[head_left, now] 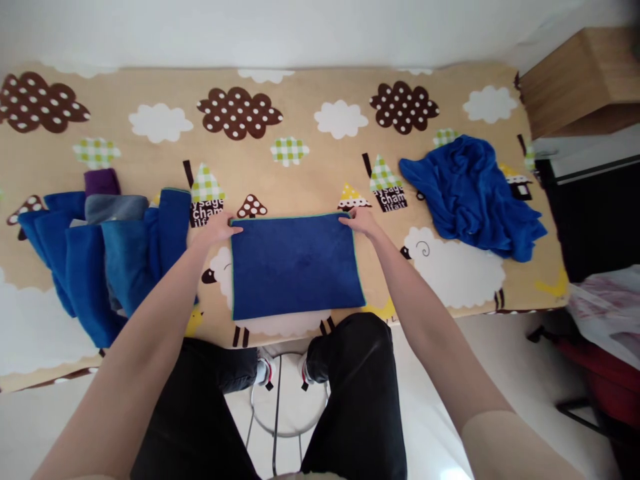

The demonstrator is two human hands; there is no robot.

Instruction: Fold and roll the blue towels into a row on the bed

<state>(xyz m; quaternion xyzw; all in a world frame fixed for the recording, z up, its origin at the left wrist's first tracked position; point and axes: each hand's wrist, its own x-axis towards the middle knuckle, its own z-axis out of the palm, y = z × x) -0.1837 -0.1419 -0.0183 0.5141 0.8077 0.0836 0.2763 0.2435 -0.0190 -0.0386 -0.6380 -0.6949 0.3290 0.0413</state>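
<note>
A dark blue towel (297, 267) with a thin green edge lies flat as a rectangle in front of me. My left hand (219, 228) is at its far left corner, thumb over the cloth and fingers closed at the edge. At the far right corner my right hand (361, 221) pinches the towel the same way. Left of my left hand lies a group of rolled or folded cloths (87, 267), mostly blue, with a grey-blue one (116, 209) and a purple one (101, 181). To the right, a crumpled blue cloth (465, 193) sits in a loose heap.
Everything lies on a beige patterned cover (300, 180) that meets a white wall (300, 33). A wooden box-like piece (565, 87) stands at the back right. Below it are a plastic bag (610, 307) and a red item (595, 373). My knees (357, 360) touch the front edge area.
</note>
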